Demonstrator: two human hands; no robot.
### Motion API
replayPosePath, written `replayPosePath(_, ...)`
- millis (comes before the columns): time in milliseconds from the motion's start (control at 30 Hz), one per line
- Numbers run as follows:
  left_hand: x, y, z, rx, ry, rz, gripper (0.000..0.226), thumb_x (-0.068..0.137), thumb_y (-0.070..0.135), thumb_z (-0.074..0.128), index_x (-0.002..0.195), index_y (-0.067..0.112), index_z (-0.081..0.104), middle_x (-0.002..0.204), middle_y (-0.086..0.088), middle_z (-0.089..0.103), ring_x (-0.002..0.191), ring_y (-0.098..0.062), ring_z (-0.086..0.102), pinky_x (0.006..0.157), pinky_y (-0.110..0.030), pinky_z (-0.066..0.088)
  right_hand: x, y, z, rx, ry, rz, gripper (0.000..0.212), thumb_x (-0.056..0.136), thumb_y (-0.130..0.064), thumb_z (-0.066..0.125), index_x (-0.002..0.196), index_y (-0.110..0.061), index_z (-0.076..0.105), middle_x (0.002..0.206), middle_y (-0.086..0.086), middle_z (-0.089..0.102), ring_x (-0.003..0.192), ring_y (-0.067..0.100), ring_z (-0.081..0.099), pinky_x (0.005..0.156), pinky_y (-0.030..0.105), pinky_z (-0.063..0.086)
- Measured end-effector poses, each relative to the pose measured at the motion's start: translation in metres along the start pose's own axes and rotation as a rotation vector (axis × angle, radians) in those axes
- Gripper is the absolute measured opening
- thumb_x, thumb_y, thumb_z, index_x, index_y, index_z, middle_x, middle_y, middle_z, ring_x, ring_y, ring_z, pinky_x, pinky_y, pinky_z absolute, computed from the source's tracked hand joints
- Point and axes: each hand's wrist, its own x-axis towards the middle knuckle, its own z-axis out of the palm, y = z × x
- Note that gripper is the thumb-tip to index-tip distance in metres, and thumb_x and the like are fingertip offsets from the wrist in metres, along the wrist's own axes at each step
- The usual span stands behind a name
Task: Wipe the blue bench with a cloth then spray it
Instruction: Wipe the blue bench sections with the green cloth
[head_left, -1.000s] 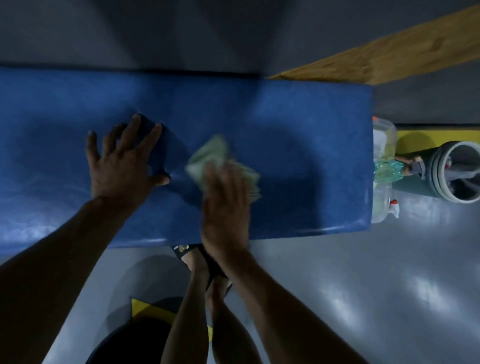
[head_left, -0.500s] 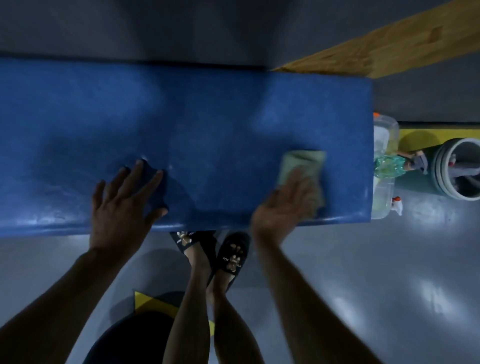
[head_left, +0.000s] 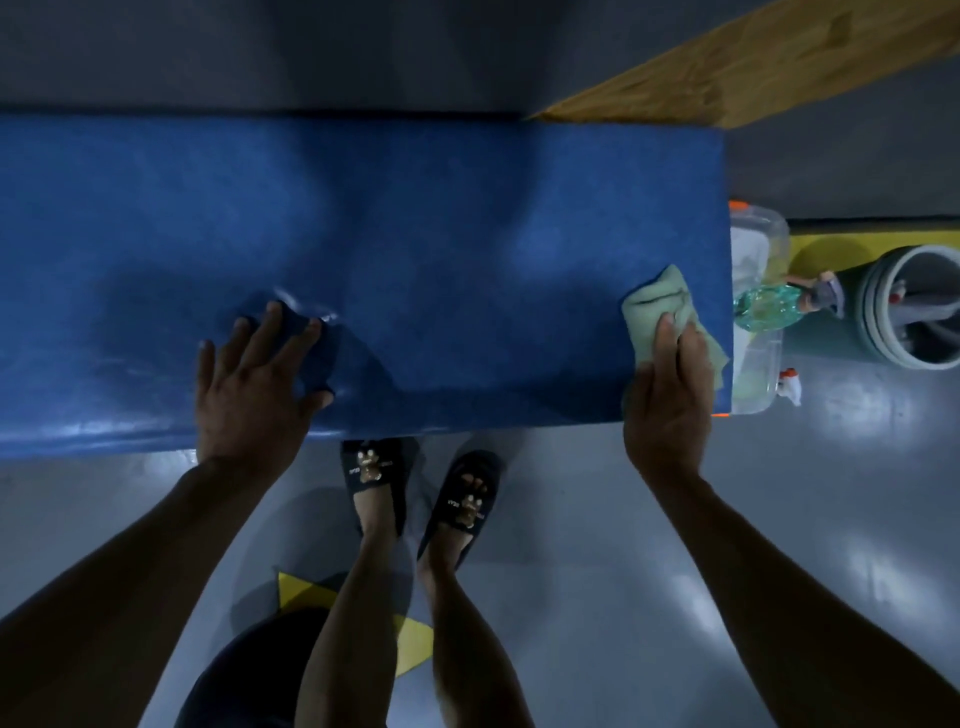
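Head view: right hand (head_left: 667, 395) presses cloth (head_left: 655, 312) flat-fingered; left hand (head_left: 254, 384) rests spread on bench (head_left: 441, 234).

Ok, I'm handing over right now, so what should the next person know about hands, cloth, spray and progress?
Left hand: flat, fingers spread, pressing the blue bench near its front edge.
Right hand: pressing the green cloth onto the bench's right end.
Spray bottle: lies untouched on the clear container just past that end.
Done: wiping is under way; how much is covered cannot be told.
Left: finish wiping, then pick up the bottle and spray.
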Motion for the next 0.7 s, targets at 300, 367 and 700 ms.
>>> replayPosePath(300,-0.003,-0.007,0.006,-0.017,0.049,0.023,0.079,0.082,0.037,0.076,0.15,0.031,0.038,0.162,-0.006,0.028,0.147,-0.037,0.025,0.119,-0.058,0.016,0.053,0.011,-0.028,-0.179,-0.12,-0.163,0.064,0.096,-0.019,0.049,0.158,-0.021,0.029,0.132,0.022,0.044,0.113,0.043,0.046,0.087,0.055,0.049)
replayPosePath(367,-0.003,-0.008,0.008,-0.017,0.06,0.03,0.078,0.083,0.038,0.074,0.151,0.031,0.037,0.163,-0.006,0.027,0.148,-0.037,0.024,0.119,-0.058,0.015,0.045,0.0,-0.013,-0.148,-0.001,0.062,0.067,0.093,-0.018,0.042,0.159,-0.022,0.03,0.134,0.025,0.043,0.113,0.046,0.046,0.095,0.054,0.044)
replayPosePath(700,-0.001,-0.018,0.01,-0.027,0.046,0.079,0.077,0.084,0.046,0.069,0.152,0.033,0.034,0.163,-0.007,0.025,0.147,-0.039,0.023,0.116,-0.059,0.022,-0.069,-0.174,0.047,-0.104,-0.302,-0.696,0.072,0.084,-0.027,0.054,0.155,-0.027,0.041,0.137,0.006,0.047,0.099,0.028,0.045,0.078,0.042,0.05)
